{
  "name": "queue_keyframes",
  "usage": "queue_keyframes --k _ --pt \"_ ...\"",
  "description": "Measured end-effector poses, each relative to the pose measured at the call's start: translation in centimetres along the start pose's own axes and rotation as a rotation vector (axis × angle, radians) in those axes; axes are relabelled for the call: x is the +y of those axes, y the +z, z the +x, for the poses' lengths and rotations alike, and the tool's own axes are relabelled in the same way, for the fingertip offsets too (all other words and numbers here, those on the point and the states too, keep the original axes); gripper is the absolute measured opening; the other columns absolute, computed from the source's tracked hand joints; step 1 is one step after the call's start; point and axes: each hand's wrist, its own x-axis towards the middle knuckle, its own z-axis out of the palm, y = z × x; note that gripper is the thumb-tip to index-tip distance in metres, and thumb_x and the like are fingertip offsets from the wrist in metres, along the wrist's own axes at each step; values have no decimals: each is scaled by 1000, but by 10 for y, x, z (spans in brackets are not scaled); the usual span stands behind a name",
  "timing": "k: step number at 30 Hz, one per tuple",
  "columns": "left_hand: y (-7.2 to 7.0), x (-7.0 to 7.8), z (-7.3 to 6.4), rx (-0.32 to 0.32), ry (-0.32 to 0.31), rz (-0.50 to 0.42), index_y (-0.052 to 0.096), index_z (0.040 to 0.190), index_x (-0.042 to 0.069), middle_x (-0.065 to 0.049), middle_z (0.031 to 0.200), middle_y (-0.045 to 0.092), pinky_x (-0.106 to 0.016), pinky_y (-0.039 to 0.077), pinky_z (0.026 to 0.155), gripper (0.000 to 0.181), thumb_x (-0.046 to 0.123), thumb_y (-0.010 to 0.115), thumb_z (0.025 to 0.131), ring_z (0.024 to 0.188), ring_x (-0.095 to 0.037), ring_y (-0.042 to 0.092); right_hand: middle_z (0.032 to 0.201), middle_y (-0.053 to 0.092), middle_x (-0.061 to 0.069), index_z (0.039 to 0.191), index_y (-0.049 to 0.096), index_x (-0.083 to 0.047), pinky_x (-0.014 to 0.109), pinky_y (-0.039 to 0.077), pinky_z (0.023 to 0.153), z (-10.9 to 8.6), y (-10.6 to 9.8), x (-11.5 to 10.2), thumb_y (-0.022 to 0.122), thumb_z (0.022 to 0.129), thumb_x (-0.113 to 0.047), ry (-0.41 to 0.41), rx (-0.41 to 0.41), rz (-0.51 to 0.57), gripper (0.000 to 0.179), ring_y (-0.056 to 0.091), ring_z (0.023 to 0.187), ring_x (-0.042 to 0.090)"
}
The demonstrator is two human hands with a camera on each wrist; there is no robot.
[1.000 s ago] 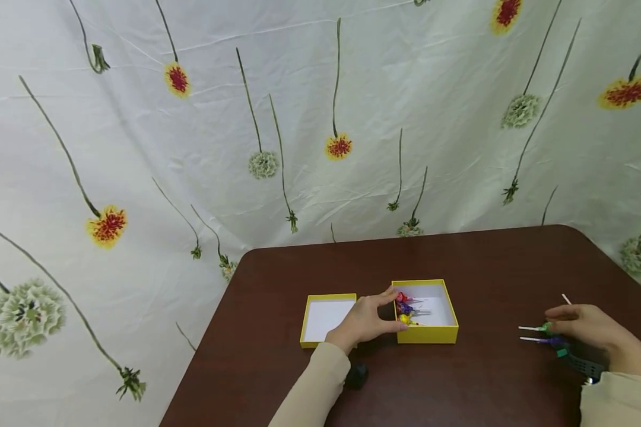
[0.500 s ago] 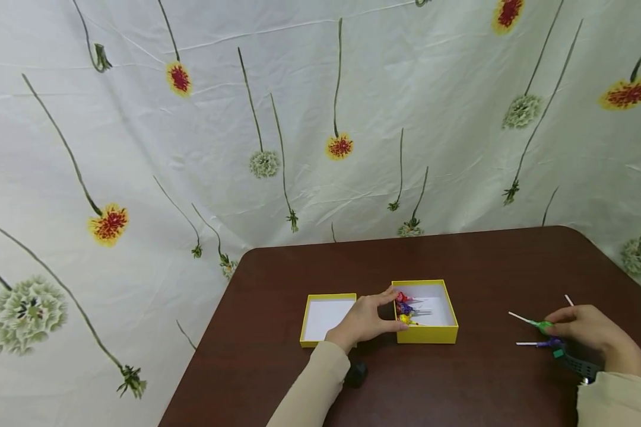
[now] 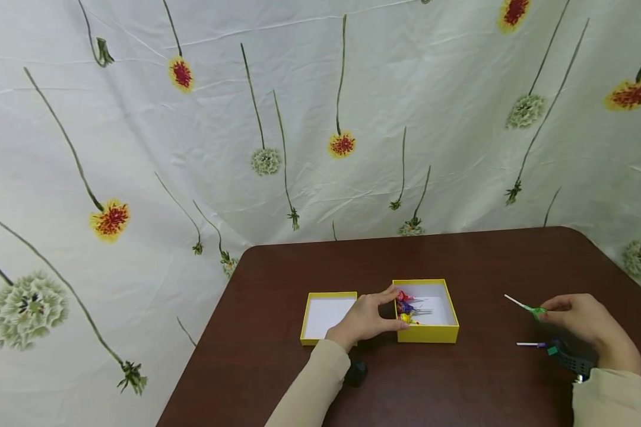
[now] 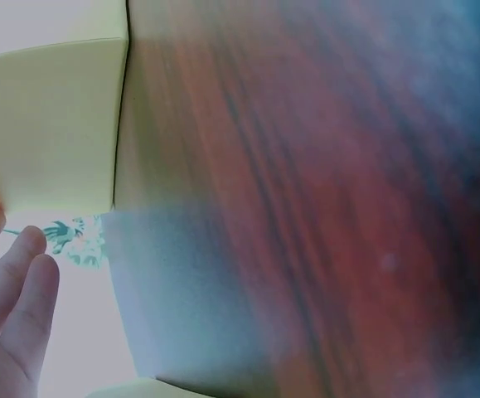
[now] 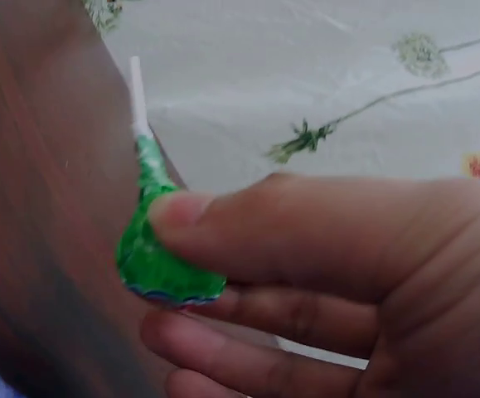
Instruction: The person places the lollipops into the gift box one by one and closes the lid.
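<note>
In the head view, my left hand [image 3: 365, 320] holds the left side of an open yellow box [image 3: 427, 334], its thumb at the near corner and a finger at the far one. Red, purple and yellow lollipops [image 3: 406, 308] lie inside along the left wall, sticks pointing right. The left wrist view shows fingertips right at the box's pale side [image 4: 49, 124]. Between thumb and fingers my right hand [image 3: 593, 323] pinches a green-wrapped lollipop [image 5: 161, 257] by its head, white stick sticking out. Below that hand, a purple lollipop [image 3: 539, 344] lies on the table, its head partly hidden.
A shallow yellow-rimmed box lid [image 3: 328, 311], white inside, lies left of the box, partly behind my left hand. The dark brown table [image 3: 481, 385] runs back to a flower-printed cloth [image 3: 299, 118]. Black wrist gear [image 3: 571, 359] hangs under the right wrist.
My right hand has taken hold of the green lollipop and lifted it up and slightly left, away from the purple one. A white stick behind that hand is now hidden. The left hand stays put.
</note>
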Motion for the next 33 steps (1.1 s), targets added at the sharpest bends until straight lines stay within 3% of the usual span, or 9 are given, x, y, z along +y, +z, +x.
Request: queue_keyframes --k 8,15,20,22,24,27,28,30,33 --pt "3 -3 0 3 -6 2 44 151 28 11 160 35 -46 35 119 78 51 77 84 147 -21 39 106 72 23 118 65 8 44 58 69 -6 -4 -27 65 98 -29 -43 29 66 43 73 85 25" --pt "4 -3 -1 10 -4 -11 46 151 26 10 159 37 -47 36 119 77 49 77 84 146 -22 41 121 63 33 122 67 5 31 50 64 -7 4 -49 64 99 -25 -174 185 8 37 63 98 33" --pt "3 -2 -2 14 7 -4 46 150 25 9 159 37 -46 36 119 76 49 77 85 146 -22 41 126 62 34 130 64 3 26 44 57 -7 10 -63 61 101 -24 -245 233 37 39 54 84 3" --pt "3 -1 -2 15 9 -4 47 150 25 9 159 37 -46 36 118 76 49 77 85 146 -23 41 109 67 30 134 61 3 26 40 49 -8 12 -70 58 103 -25 -258 235 57 42 43 66 -2" --pt "3 -1 -2 14 11 -6 47 150 25 9 159 37 -46 36 119 76 49 77 85 146 -22 41 94 65 23 137 58 2 27 35 45 -10 13 -78 55 104 -26 -269 239 69 44 36 56 4" --pt "3 -1 -1 14 9 -11 46 150 25 9 159 37 -46 36 119 76 48 77 85 147 -23 40 96 63 21 139 56 3 24 39 46 -8 18 -90 55 104 -20 -306 271 64 42 55 62 19" --pt "2 -1 -1 14 9 -13 46 150 25 9 159 37 -46 35 119 76 48 77 85 147 -23 40 100 64 23 139 56 3 21 41 50 -7 19 -94 57 103 -16 -325 291 59 41 63 72 26" --pt "2 -1 0 14 9 -15 46 151 25 9 159 37 -46 35 119 77 48 77 85 147 -23 40 125 61 30 138 57 4 18 47 59 -5 23 -102 60 100 -10 -358 329 53 40 67 97 43" --pt "2 -1 0 16 10 -19 46 151 25 9 160 36 -46 36 119 77 49 77 85 147 -23 40 122 64 28 132 58 3 12 49 67 -4 29 -115 66 96 -8 -382 365 72 39 66 105 43"
